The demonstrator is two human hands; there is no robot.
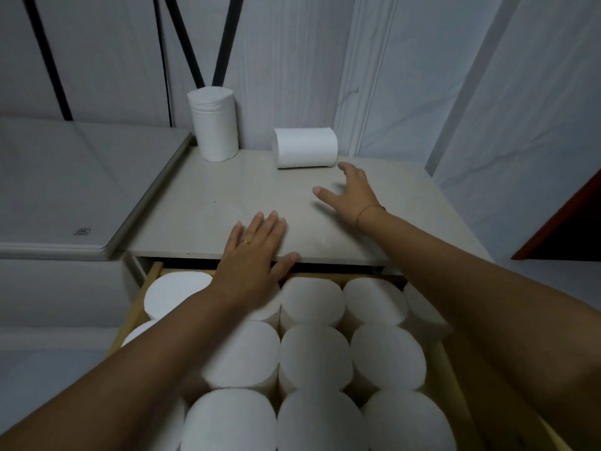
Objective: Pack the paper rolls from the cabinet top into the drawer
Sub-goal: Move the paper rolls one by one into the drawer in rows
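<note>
Two white paper rolls are on the pale cabinet top (227, 196): an upright roll (214, 123) at the back left and a roll lying on its side (305, 147) at the back middle. My right hand (349, 193) hovers open just in front and to the right of the lying roll, not touching it. Flat on the cabinet's front edge rests my left hand (257, 245), fingers spread, thumb over the rim. Below it, the open wooden drawer (153, 278) holds several white rolls (313, 362) standing on end, packed close together.
A grey-white surface (65, 190) with a rounded corner adjoins the cabinet on the left. White fabric walls stand behind and to the right, with black poles (224, 40) behind the upright roll. A dark red edge (566, 216) shows at far right.
</note>
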